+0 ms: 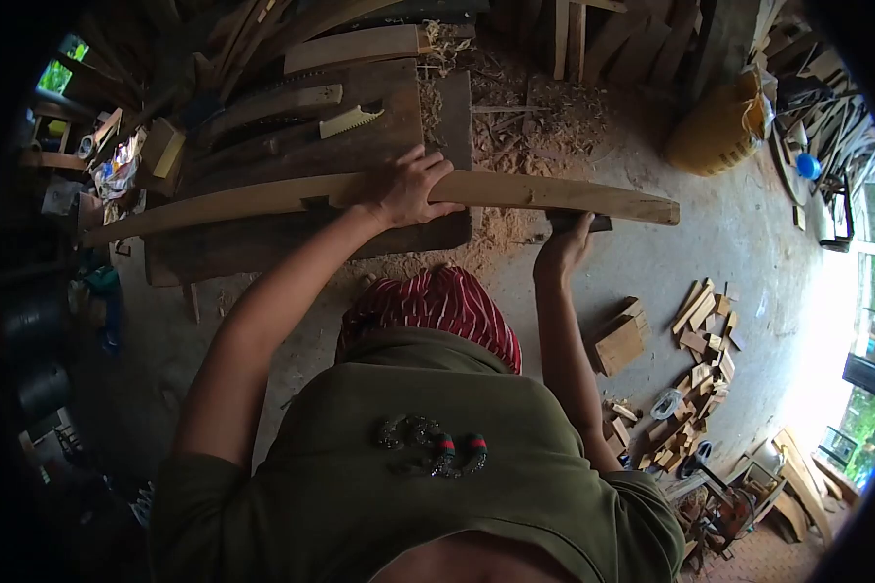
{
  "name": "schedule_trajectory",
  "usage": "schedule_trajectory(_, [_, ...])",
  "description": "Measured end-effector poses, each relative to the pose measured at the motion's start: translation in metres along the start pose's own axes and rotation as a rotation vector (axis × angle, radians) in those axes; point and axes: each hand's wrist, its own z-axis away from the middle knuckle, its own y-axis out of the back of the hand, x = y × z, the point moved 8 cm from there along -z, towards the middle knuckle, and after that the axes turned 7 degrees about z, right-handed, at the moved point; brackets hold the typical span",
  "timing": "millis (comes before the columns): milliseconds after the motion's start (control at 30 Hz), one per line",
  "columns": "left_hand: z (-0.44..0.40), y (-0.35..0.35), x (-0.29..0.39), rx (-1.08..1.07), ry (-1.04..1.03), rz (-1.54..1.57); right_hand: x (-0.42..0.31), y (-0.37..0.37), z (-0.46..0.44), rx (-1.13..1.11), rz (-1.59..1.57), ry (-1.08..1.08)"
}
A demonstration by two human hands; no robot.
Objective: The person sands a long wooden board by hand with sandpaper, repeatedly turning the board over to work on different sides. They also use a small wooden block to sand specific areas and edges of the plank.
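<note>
A long, gently curved wooden plank (544, 191) lies across a low wooden bench (301, 243), its right end sticking out past the bench. My left hand (413, 189) grips the plank near its middle, fingers over the top and thumb on the near side. Under the plank's right part, my right hand (566, 251) is closed round a dark, flat-edged tool (590, 223). The tool sits against the plank's near edge; its exact kind is hard to make out. On the bench behind the plank lies a pale piece with a toothed edge (351, 121).
Wood shavings (535, 141) cover the floor beyond the bench. A yellow sack (717, 126) stands at the back right. To the right lie a wooden block (620, 340) and a heap of offcuts (695, 379). A chainsaw-like machine (734, 510) rests at the lower right.
</note>
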Motion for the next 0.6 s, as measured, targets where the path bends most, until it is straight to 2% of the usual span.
schedule_trajectory(33, [0.001,-0.006,-0.003,-0.003,0.007,-0.013,0.006,0.002,0.015,0.001,0.049,-0.012])
schedule_trajectory(100, [0.001,-0.003,0.000,0.127,-0.128,0.072,-0.017,0.020,0.015,0.060,-0.025,0.094])
schedule_trajectory(167, [0.000,-0.001,0.002,0.127,-0.142,0.077,-0.073,0.026,0.006,0.006,0.293,0.581])
schedule_trajectory(233, [0.000,0.006,0.000,0.087,-0.048,0.299,-0.116,-0.010,0.009,0.084,1.142,0.952])
schedule_trajectory(300, [0.004,0.022,-0.007,0.126,0.039,0.385,-0.082,-0.025,-0.028,-0.166,1.591,1.088])
schedule_trajectory(367, [0.026,0.061,-0.034,0.413,0.170,0.461,-0.080,-0.027,-0.036,-0.132,1.497,1.092])
schedule_trajectory(400, [0.045,0.081,-0.049,0.488,0.229,0.473,-0.079,-0.025,-0.041,-0.165,1.516,1.125])
schedule_trajectory(467, [0.095,0.130,-0.087,0.584,0.290,0.327,-0.076,-0.023,-0.045,-0.218,1.544,1.159])
schedule_trajectory(500, [0.123,0.153,-0.108,0.626,0.291,0.126,-0.076,-0.023,-0.047,-0.224,1.554,1.169])
schedule_trajectory(600, [0.194,0.199,-0.147,0.469,0.391,-0.230,-0.066,-0.043,-0.048,-0.206,1.579,1.135])
